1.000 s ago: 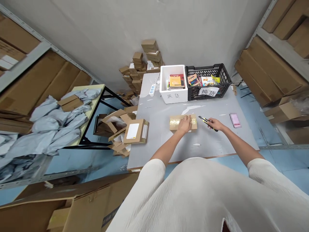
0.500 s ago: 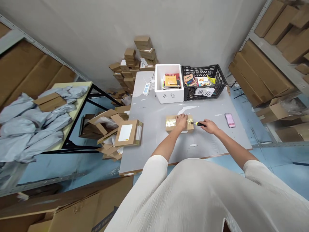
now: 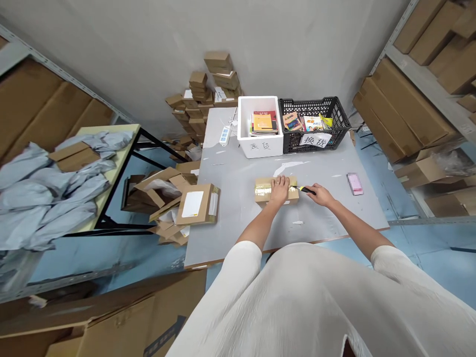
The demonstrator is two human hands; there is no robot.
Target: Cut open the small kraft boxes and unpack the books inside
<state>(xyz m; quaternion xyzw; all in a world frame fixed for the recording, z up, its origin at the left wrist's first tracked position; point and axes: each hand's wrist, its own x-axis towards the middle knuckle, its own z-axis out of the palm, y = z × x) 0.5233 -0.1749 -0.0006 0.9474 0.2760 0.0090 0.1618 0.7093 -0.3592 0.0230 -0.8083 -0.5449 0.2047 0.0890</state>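
A small taped cardboard box (image 3: 263,190) lies on the grey table (image 3: 230,208) in front of me. On its top rests my left hand (image 3: 279,188), palm down with the fingers spread a little. My right hand (image 3: 320,195) is closed around the black and yellow handle of a utility knife (image 3: 305,190). The knife points left, its blade end at the right part of the box's top, close to my left fingertips. Shiny clear tape runs along the top of the box.
Behind the box stand a white bin (image 3: 260,148) and a black crate (image 3: 336,124), both with books. A phone (image 3: 354,184) lies at right, a power strip (image 3: 224,135) at back left. Another carton (image 3: 193,204) overlaps the table's left edge.
The knife and my right hand have shifted very slightly on the right side of the box. My left hand stays on the box. The whole view has moved a little.
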